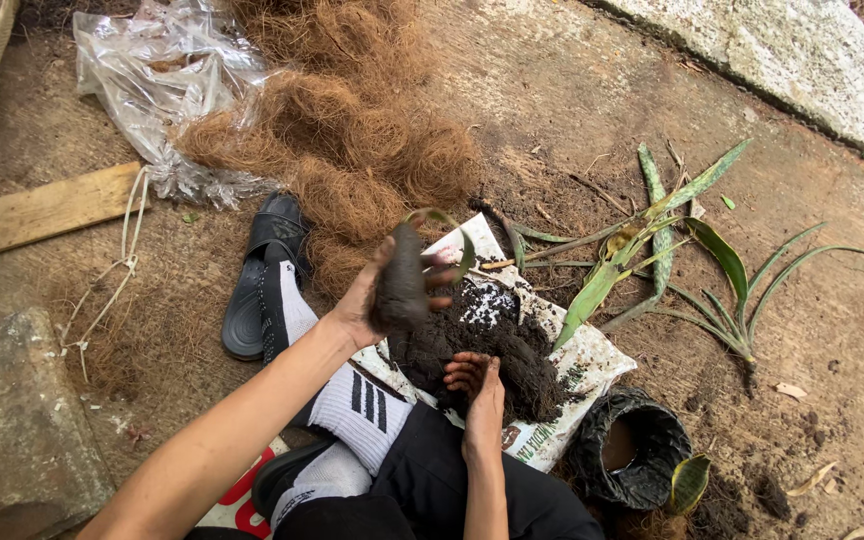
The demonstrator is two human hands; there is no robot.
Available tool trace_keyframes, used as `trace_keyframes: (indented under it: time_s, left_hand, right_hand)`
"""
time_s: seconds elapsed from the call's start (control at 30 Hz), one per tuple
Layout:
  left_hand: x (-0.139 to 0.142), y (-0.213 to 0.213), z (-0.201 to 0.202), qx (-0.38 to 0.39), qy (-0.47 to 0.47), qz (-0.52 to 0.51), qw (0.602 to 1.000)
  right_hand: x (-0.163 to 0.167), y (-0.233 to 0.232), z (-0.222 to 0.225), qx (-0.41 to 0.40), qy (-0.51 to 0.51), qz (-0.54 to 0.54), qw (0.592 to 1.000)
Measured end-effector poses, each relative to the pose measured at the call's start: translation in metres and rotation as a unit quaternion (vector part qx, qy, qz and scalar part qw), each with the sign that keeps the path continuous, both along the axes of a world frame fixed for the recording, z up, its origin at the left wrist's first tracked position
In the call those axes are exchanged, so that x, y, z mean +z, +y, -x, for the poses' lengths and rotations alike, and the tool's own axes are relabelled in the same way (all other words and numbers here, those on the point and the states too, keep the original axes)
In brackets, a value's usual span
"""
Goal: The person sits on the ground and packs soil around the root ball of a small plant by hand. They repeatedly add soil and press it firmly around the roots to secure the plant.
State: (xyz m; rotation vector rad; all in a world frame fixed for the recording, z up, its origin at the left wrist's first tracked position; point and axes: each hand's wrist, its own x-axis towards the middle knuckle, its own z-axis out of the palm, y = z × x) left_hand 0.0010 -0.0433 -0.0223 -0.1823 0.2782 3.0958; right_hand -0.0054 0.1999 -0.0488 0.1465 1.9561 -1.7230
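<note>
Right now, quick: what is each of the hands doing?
Left hand: closed around a dark soil ball, a green leaf curling from its top.
Right hand: fingers pressed into the soil pile; any grip cannot be told.

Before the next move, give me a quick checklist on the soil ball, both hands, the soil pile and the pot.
1. Soil ball held in the left hand: ok, fingers wrap it and it is raised above the pile.
2. Plant shoot in the ball: ok, a green leaf curls out of the top.
3. Right hand on the soil pile: ok, fingers dig into the dark soil.
4. Soil stays on the white bag: not ok, some is scattered on the ground.
5. Black pot within reach: ok, right of the right hand.
6. Pot contents: cannot tell.
</note>
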Motion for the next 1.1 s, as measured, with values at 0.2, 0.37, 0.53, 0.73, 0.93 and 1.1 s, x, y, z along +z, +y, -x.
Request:
trace_keyframes:
  time_s: [0.2,0.37,0.53,0.73,0.93,1.1]
  left_hand:
    - [-0.005,-0.002,0.002,0.077,-0.133,0.063,0.986]
    - [0.021,-0.01,0.0,0.034,0.012,0.021,0.999]
    - [-0.005,-0.003,-0.004,-0.023,-0.023,0.016,0.999]
    - [0.003,-0.005,-0.003,0.003,-0.106,0.164,0.981]
    - [0.01,-0.006,-0.001,-0.007,0.053,-0.044,0.998]
    - [-0.011,-0.002,-0.007,0.007,-0.018,0.08,0.997]
  right_hand:
    - [-0.003,0.002,0.0,-0.006,-0.009,0.008,1.0]
    - [-0.003,0.001,0.0,-0.003,0.002,0.005,1.0]
    - [-0.001,0.001,0.0,-0.001,0.002,0.006,1.0]
    - [0.002,0.0,-0.001,-0.002,-0.004,0.002,1.0]
    - [0.003,-0.002,0.001,0.001,-0.007,0.001,1.0]
    - [0.002,0.0,0.0,-0.004,-0.013,0.005,1.0]
